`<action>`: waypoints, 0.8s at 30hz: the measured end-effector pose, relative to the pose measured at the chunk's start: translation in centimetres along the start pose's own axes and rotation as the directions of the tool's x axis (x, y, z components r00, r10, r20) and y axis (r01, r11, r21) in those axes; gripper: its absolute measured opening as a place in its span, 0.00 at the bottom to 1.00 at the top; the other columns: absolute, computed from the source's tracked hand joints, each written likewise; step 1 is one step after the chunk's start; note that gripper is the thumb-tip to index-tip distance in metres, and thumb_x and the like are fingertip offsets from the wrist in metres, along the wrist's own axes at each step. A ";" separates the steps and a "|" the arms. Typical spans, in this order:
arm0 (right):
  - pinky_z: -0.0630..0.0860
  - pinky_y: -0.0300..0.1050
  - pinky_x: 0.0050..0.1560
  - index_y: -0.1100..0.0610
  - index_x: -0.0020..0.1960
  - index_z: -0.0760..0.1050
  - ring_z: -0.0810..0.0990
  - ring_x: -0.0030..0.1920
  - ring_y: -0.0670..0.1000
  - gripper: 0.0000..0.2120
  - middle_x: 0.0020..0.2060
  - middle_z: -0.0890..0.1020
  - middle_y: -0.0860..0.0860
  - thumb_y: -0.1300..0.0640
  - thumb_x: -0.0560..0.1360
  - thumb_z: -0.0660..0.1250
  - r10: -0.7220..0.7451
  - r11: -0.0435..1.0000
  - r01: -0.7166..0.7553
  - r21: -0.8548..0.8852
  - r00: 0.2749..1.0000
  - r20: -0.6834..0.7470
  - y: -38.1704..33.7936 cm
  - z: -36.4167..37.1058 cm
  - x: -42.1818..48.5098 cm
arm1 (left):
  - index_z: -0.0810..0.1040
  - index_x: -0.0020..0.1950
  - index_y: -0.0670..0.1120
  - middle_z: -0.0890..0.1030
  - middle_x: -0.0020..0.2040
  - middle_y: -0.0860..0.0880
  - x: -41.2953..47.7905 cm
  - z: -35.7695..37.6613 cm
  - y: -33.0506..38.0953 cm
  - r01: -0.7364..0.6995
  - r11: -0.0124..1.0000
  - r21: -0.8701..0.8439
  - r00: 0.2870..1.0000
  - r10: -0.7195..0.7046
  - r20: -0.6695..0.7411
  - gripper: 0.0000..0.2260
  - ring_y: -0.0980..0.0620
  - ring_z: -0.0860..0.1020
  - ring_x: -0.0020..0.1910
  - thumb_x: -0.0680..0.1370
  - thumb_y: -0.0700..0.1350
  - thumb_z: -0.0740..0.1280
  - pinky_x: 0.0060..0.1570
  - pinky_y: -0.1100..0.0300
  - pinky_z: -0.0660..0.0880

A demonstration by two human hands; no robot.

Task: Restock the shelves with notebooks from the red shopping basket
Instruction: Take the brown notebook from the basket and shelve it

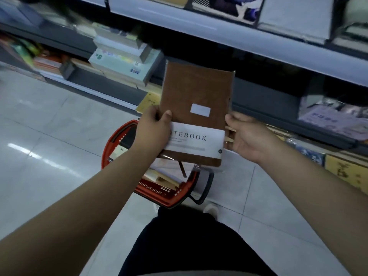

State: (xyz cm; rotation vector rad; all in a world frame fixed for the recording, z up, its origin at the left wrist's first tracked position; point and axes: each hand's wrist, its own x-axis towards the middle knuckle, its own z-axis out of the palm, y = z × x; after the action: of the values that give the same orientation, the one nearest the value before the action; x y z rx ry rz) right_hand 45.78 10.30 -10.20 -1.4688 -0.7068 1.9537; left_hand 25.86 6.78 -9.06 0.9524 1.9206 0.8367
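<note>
Brown notebook [196,114]: clear-wrapped, with a white band lettered "NOTEBOOK" across its lower part and a small white label above that. Held up in the air in front of the shelves [229,39], directly over the red shopping basket [159,193]. Long axis runs near vertical, top edge tipped slightly toward the shelving.

Left hand [154,132]: grips the notebook's lower left edge, thumb laid across the cover, fingers curled behind and out of sight. This is the carrying hand.

Right hand [247,136]: at the lower right edge, thumb just touching or beside the spine; fingers loosely spread, palm turned inward. Whether they bear on the back cover cannot be told.

Basket: on the tiled floor [49,136] below, more notebooks inside, black handle folded outward.

Shelves: stacked stationery on the lower tier to the left, packaged goods to the right.

Judgement: the notebook's top edge leads; both hands sit at its near end, so a forward push feeds it shelfward.
</note>
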 end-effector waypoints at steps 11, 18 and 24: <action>0.78 0.48 0.48 0.54 0.52 0.78 0.78 0.48 0.53 0.08 0.44 0.83 0.50 0.57 0.82 0.60 -0.087 0.993 0.093 0.067 0.992 -0.093 -5.1 -7.1 -7.6 | 0.76 0.51 0.42 0.83 0.45 0.44 -5.0 4.1 8.8 -0.152 0.988 0.033 0.984 0.148 0.103 0.10 0.45 0.82 0.45 0.82 0.48 0.61 0.47 0.48 0.77; 0.78 0.45 0.43 0.54 0.53 0.79 0.80 0.44 0.49 0.09 0.45 0.83 0.50 0.58 0.82 0.60 -0.141 0.983 0.157 0.094 0.978 -0.154 -8.0 -11.1 -9.8 | 0.76 0.52 0.46 0.82 0.43 0.49 -5.9 7.8 12.7 -0.202 0.979 0.028 0.970 0.196 0.145 0.07 0.48 0.81 0.44 0.81 0.48 0.61 0.45 0.53 0.76; 0.80 0.43 0.35 0.55 0.53 0.78 0.81 0.42 0.49 0.09 0.45 0.83 0.51 0.58 0.82 0.59 -0.168 0.971 0.201 0.133 0.960 -0.222 -10.3 -14.2 -10.2 | 0.75 0.60 0.45 0.82 0.50 0.45 -5.6 10.7 15.7 -0.199 0.980 -0.007 0.948 0.195 0.252 0.09 0.48 0.81 0.47 0.82 0.44 0.60 0.43 0.56 0.76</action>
State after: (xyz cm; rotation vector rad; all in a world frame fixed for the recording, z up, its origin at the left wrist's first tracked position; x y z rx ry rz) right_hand 63.13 10.93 0.26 -1.4335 -0.5638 1.6451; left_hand 42.15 11.91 0.98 1.2167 1.6365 0.7703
